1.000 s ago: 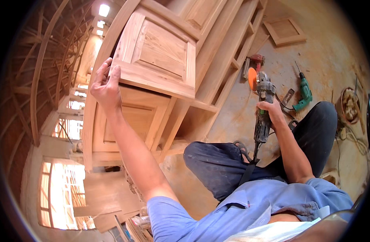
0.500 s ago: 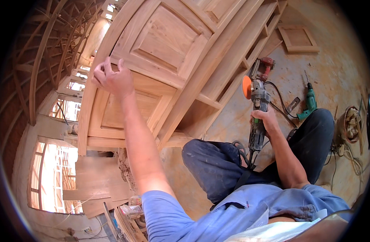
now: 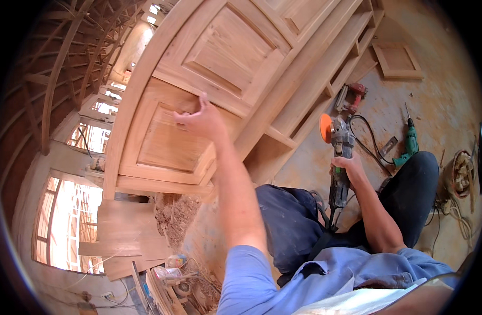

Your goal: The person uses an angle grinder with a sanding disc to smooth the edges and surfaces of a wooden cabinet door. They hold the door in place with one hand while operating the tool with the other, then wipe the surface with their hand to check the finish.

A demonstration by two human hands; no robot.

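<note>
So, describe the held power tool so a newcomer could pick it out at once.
Start at the big wooden cabinet, then move right to the person's right hand. It grips a dark, long-bodied grinder. Its round orange disc sets it apart from the green drill and red tool on the floor.

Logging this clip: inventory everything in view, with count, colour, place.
Panelled wooden cabinet: 1, tan, upper middle
Framed wooden panel: 1, tan, upper right
Angle grinder with orange disc: 1, grey, centre right
Angular hand tool: 1, red, beyond grinder
Power drill: 1, green, right floor
Round scrap container: 1, brown, far right
Flat wooden sheets: several, tan, lower left
Barred window: 1, white, left
Curved timbers: several, brown, far left
Left hand: 1, bare, before cabinet
Right hand: 1, bare, gripping grinder
</note>
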